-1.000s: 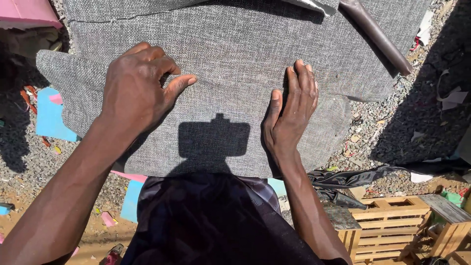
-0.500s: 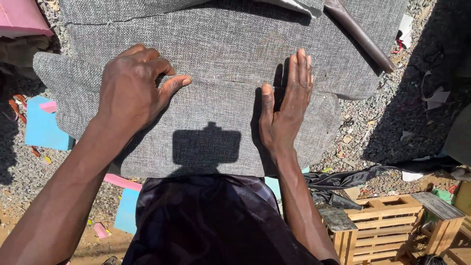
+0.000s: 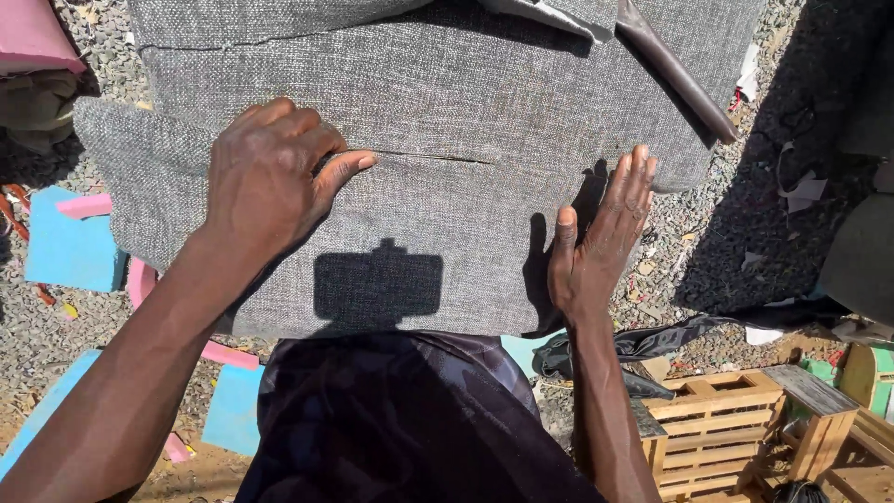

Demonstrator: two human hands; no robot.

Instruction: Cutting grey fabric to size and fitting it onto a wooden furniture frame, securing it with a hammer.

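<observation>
Both hands lie on a grey woven fabric cushion (image 3: 438, 224) that fills the middle of the view, held just in front of the person's dark-clothed body. Left hand (image 3: 265, 182) rests palm down on the upper left part of the cushion, its fingers curled loosely and bunched together, the thumb stretched out to the right so that its tip touches the cloth right at the start of a thin dark seam or slit (image 3: 433, 156) running across the fabric; it grasps nothing, only presses on the surface. Right hand (image 3: 596, 247) is flat and fully open, fingers straight and close together pointing up, set edge-on against the right side of the cushion with the thumb laid on the grey cloth; whether the palm itself presses the side cannot be told. A square shadow (image 3: 377, 287) falls on the cushion between the two forearms. Behind the cushion more grey upholstery with a brown strip (image 3: 675, 70) lies on gravel; blue and pink foam pieces (image 3: 70, 247) sit at the left, and a wooden pallet crate (image 3: 717, 433) at the lower right.
</observation>
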